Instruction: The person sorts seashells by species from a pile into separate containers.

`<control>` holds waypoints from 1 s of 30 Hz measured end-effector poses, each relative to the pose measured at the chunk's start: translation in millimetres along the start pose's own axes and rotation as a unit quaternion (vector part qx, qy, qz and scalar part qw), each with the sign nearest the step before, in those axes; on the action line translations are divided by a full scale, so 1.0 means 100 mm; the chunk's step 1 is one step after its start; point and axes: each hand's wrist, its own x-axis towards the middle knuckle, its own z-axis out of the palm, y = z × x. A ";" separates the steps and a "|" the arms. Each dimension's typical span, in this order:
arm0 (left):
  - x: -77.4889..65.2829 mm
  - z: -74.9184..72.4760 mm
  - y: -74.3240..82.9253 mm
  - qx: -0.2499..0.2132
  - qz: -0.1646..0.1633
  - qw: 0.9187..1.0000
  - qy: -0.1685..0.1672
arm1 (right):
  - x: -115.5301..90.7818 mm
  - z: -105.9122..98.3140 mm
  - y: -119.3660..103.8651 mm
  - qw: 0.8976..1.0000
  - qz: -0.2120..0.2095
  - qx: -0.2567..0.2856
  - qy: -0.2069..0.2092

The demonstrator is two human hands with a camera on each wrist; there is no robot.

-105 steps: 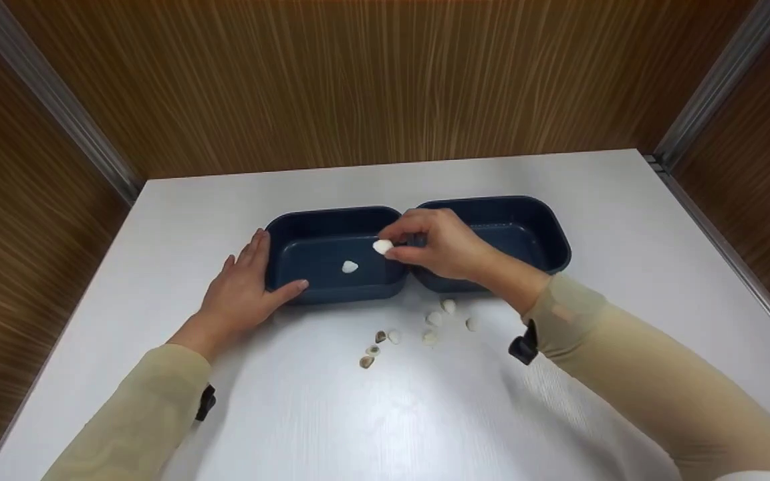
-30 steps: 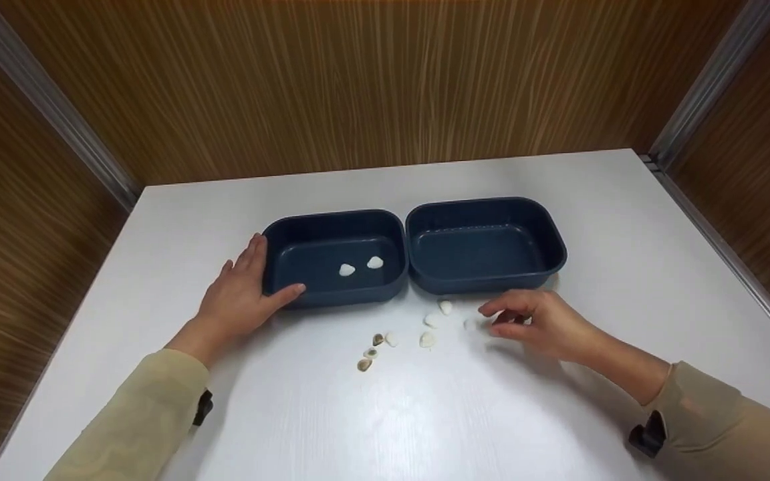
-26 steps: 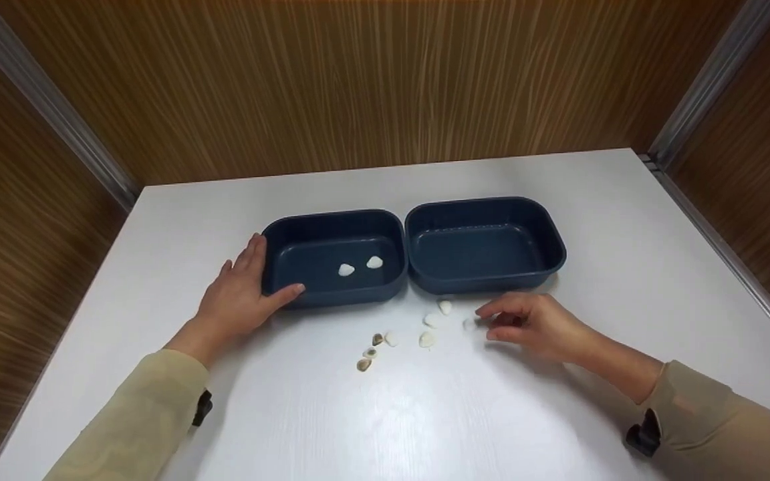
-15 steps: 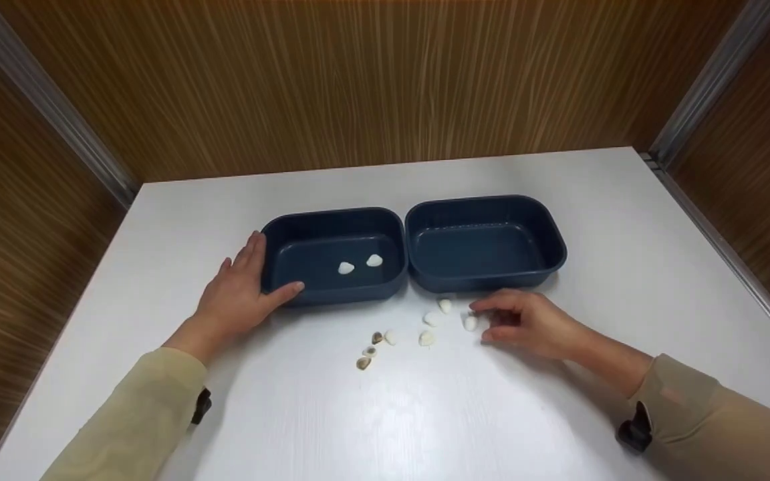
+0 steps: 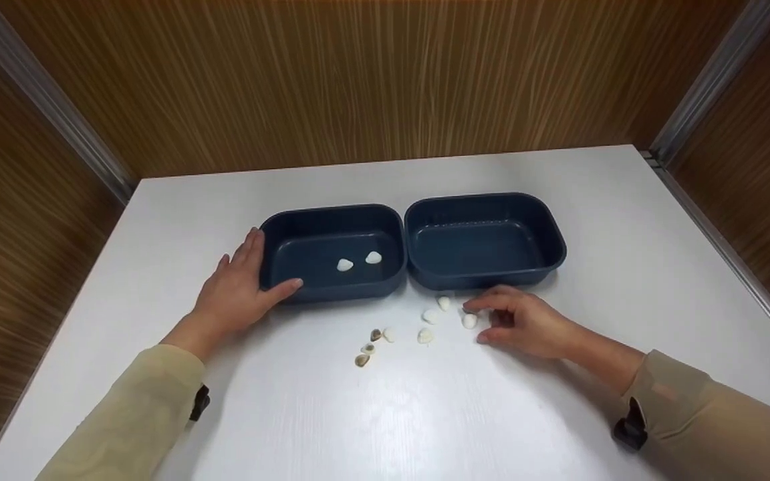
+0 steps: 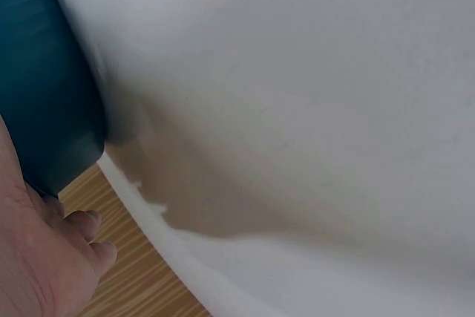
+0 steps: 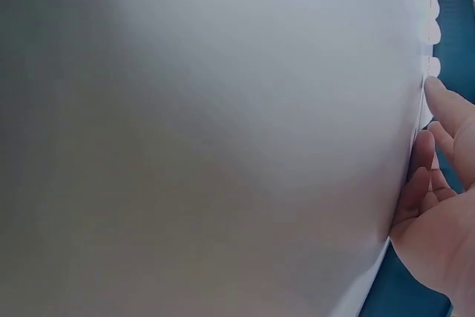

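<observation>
My left hand lies with straight fingers along the left end of the left blue tray. Its thumb reaches over the tray's front rim. Two white seashells lie inside that tray. Right of the group on the table, my right hand has its thumb and index finger spread about a white shell. The index fingertip is right at the shell's far edge, the thumb a little apart from it. In the right wrist view the right hand sits low against the table.
A second blue tray stands against the right of the first. Other white shells lie in front of the trays, with several brown-marked shells left of them. Wood-grain panels enclose the white table.
Since the oldest frame, a second white shell lies in the left tray, released by my right hand. That hand then moved to the shell at the right. My left hand stays put.
</observation>
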 end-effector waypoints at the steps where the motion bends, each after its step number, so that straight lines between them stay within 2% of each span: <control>1: 0.00 0.00 0.00 0.000 0.001 1.000 0.001 | 0.00 0.00 0.00 1.000 0.000 0.000 0.000; 14: 0.01 -0.03 0.00 -0.001 0.001 1.000 -0.002 | 0.02 0.01 -0.01 1.000 0.020 -0.006 -0.021; 30: -0.01 -0.01 0.01 -0.008 0.003 1.000 0.003 | 0.01 0.05 0.00 1.000 0.004 0.014 -0.017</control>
